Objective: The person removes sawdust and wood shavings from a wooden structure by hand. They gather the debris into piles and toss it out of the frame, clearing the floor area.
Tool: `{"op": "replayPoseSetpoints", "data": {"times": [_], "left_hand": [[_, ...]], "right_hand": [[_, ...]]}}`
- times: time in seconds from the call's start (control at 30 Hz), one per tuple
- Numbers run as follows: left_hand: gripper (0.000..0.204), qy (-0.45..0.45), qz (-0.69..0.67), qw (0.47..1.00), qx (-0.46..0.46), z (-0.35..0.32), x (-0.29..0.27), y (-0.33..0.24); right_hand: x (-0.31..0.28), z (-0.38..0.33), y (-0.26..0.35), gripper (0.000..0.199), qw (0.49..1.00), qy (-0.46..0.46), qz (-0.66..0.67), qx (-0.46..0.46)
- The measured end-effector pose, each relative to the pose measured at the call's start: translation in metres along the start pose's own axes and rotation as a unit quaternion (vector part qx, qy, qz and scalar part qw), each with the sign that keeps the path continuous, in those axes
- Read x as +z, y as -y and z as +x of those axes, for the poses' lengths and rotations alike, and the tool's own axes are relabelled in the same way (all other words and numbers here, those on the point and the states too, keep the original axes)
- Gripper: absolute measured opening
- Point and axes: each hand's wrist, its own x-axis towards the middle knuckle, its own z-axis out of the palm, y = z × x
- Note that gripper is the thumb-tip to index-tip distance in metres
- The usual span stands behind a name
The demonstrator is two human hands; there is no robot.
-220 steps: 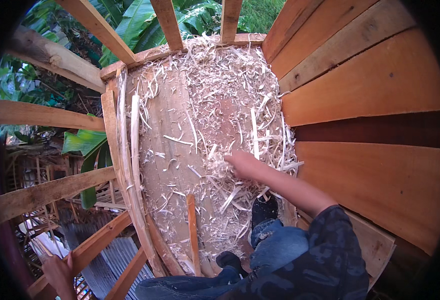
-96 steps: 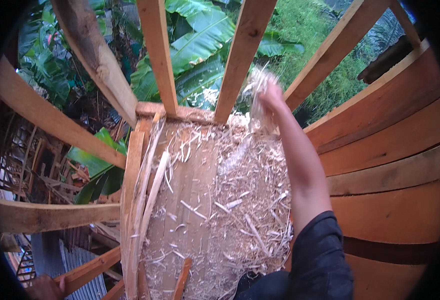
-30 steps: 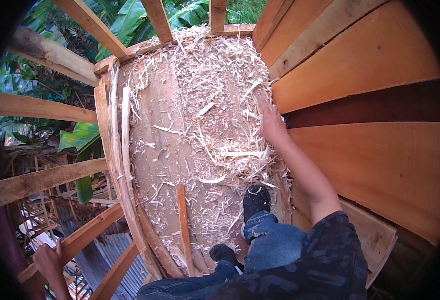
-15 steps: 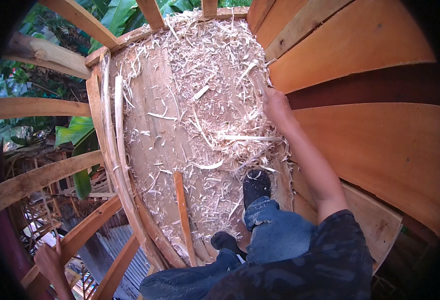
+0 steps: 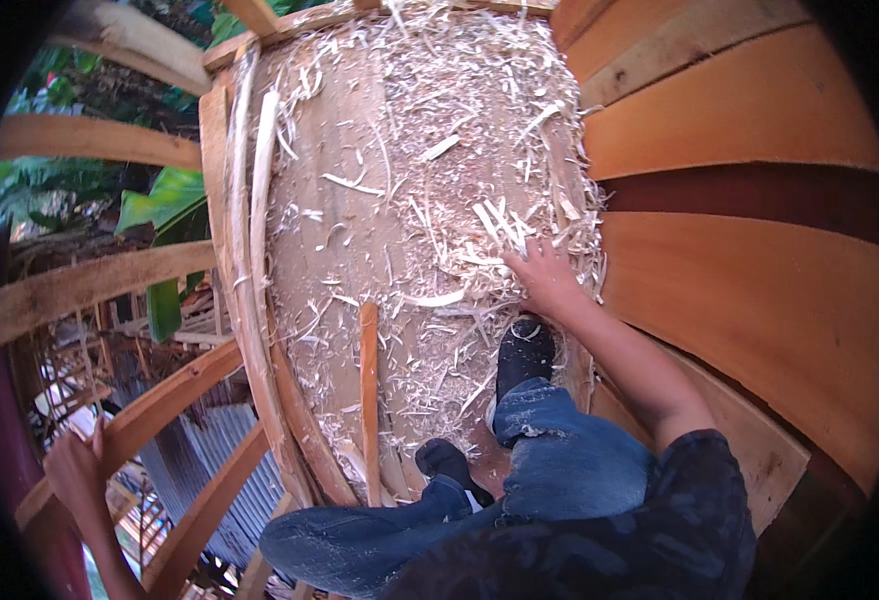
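My right hand lies over a heap of wood shavings beside the right wall, fingers apart and touching the curls. Several pale strips stand up at its fingertips. Just below it is my foot in a dark sock. At the far left, my left hand is wrapped round a wooden rail of the open slatted side; part of its grip is hidden.
Shavings and sawdust litter the plank floor. A narrow wooden stick lies left of my feet. Long peeled poles run along the left edge. Wide boards form the right wall. Beyond the slats are leaves and corrugated metal sheet.
My right hand has drawn back along the right wall toward my foot, and the pale strips there have shifted. My left hand stays at the rail. The whole view has tilted nearer.
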Motion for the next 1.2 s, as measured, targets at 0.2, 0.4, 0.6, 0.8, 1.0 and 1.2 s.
{"op": "replayPoseSetpoints", "data": {"times": [0.2,0.4,0.6,0.8,1.0,1.2], "left_hand": [[0.062,0.002,0.03,1.0,0.007,-0.003,0.005,0.008],[0.07,0.056,0.009,0.998,-0.027,0.005,-0.009,-0.007],[0.068,0.076,0.007,0.996,-0.05,0.001,-0.014,0.001],[0.068,0.117,-0.029,0.992,-0.046,-0.001,-0.008,0.003],[0.064,0.101,-0.029,0.994,-0.04,-0.006,-0.006,0.005],[0.063,0.084,-0.035,0.994,-0.059,0.009,-0.02,0.001]], "right_hand": [[-0.025,0.011,0.019,0.066,0.997,0.04,0.053,0.041],[-0.063,0.042,0.007,0.052,0.975,-0.178,0.13,0.025],[-0.086,0.08,0.014,0.067,0.972,-0.173,0.133,-0.087],[-0.057,0.069,0.072,0.089,0.997,-0.045,-0.002,-0.057],[-0.032,0.079,0.062,0.075,0.994,-0.072,0.032,-0.074],[-0.055,0.083,0.052,0.06,0.99,-0.116,0.061,-0.049]]}}
